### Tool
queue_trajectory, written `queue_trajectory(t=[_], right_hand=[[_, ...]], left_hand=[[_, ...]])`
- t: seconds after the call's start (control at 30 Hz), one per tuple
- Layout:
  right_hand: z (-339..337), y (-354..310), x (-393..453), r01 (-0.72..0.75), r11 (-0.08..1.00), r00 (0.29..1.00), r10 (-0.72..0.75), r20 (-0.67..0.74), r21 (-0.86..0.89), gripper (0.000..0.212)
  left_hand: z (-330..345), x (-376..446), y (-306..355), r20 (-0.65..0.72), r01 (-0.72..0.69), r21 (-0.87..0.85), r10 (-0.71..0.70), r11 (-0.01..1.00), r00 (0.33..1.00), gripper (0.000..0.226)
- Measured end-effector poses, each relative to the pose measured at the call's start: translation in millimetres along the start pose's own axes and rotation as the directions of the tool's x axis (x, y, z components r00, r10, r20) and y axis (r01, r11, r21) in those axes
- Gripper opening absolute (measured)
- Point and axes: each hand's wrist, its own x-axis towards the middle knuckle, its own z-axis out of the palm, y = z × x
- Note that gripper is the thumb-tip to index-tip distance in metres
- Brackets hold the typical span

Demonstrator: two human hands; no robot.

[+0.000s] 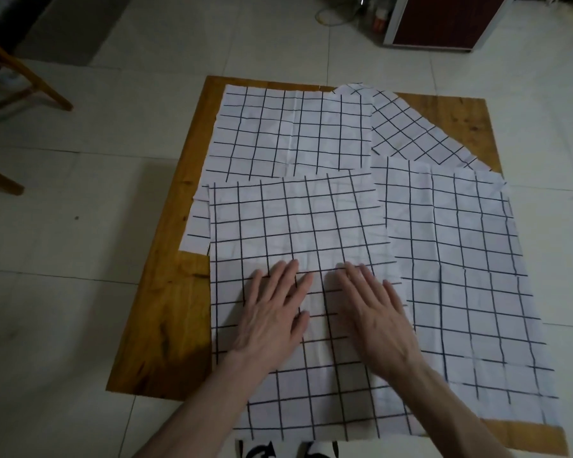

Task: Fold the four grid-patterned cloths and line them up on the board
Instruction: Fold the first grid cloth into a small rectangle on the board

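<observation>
Several white cloths with a black grid lie spread and overlapping on a wooden board on the floor. The nearest cloth lies flat on top at the front. My left hand and my right hand press flat on it side by side, fingers straight and pointing away from me. Another cloth covers the far left, one lies at an angle at the far right, and one hangs over the board's right edge.
Pale floor tiles surround the board. A wooden chair stands at the far left. A dark red cabinet with a white frame stands at the back right, with cables beside it. My shoes show at the bottom edge.
</observation>
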Motion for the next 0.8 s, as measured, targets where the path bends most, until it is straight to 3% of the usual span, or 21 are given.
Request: queue_trajectory(t=[0.23, 0.5, 0.67, 0.8], right_hand=[[1, 10, 9, -0.02, 1.0, 0.995, 0.021, 0.096, -0.021, 0.069], [-1, 11, 13, 0.056, 0.998, 0.99, -0.061, -0.125, -0.042, 0.05], [-11, 7, 17, 0.175, 0.984, 0.945, -0.18, -0.273, -0.044, 0.027], [-14, 10, 18, 0.216, 0.974, 0.919, -0.226, -0.323, -0.069, 0.012]], left_hand=[[3, -15, -25, -0.035, 0.053, 0.036, -0.052, 0.998, 0.998, 0.067], [-2, -26, -51, -0.067, 0.046, 0.052, -0.042, 0.998, 0.997, 0.062], [-7, -24, -47, -0.237, 0.004, -0.01, -0.006, 1.0, 0.972, 0.041], [-11, -23, -46, -0.274, -0.012, -0.033, 0.003, 0.999, 0.962, 0.053]])
